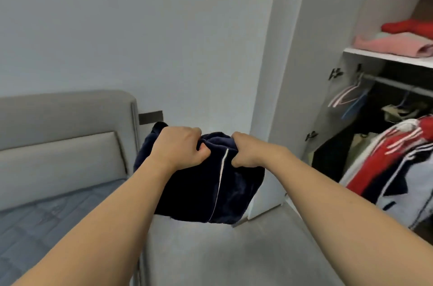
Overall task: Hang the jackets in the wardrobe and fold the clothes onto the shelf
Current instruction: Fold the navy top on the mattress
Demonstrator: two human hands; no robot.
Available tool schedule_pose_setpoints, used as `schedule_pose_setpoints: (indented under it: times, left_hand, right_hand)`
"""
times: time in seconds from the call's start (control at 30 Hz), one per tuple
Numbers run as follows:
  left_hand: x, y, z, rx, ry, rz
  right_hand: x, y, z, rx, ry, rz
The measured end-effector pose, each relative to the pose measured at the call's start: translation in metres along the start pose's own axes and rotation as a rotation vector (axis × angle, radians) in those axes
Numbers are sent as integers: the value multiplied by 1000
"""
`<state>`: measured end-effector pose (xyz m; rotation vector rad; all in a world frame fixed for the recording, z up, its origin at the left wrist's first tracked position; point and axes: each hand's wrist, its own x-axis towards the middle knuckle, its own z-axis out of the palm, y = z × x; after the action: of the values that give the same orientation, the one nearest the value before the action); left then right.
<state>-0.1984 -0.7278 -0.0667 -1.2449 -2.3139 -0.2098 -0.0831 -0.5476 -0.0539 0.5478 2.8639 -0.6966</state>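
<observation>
Soft even light, blurred edges.

Grey padded headboard (63, 126) at left, against pale wall (140, 28); blue-grey quilted mattress (42, 220) below it. Dark rectangular plate (150, 117) on wall just beside headboard edge. Grey floor (222, 257) in foreground, running between bed and white panel (267, 201)

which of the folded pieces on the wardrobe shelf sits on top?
The red garment. It lies on top at the back of the shelf; the pink folded piece sits lower and nearer the front edge.
</observation>
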Motion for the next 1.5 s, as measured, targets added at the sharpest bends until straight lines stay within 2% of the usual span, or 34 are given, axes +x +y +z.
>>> schedule_pose_setpoints:
  times: [0.1, 0.3, 0.6, 0.93, 1.0, 1.13, 1.23, 1.3, 1.5]
  left_hand:
    - [60, 65, -9, -36, 48, 129]
    - [154, 174, -26, -149, 173, 264]
    - [271, 283, -44, -232, 338, 465]
    - [388, 327, -47, -365, 458, 660]
    - [412, 326, -44, -406, 498, 695]
    - [462, 329, -47, -471, 620, 799]
    - [499, 337, -56, -461, 699, 916]
    - [526, 349, -60, -438, 663, 949]
    - [605, 411, -88, -385, 331, 933]
  right_hand:
    - [-30, 59, -53, -24, 104, 88]
    - [-88, 142, -153, -173, 276, 209]
    - [-142, 221, -250, -281, 483, 417]
    - [-132, 250, -323, -301, 637, 625]
    - [-123, 249, -336, -301, 730, 626]
    - [-111, 253, -368, -145, 907, 593]
    - [-108, 264, -399, -219, 1028, 655]
    - [-110, 275, -422, -334, 1091, 691]
    - [-123, 317, -486, -625, 1296, 721]
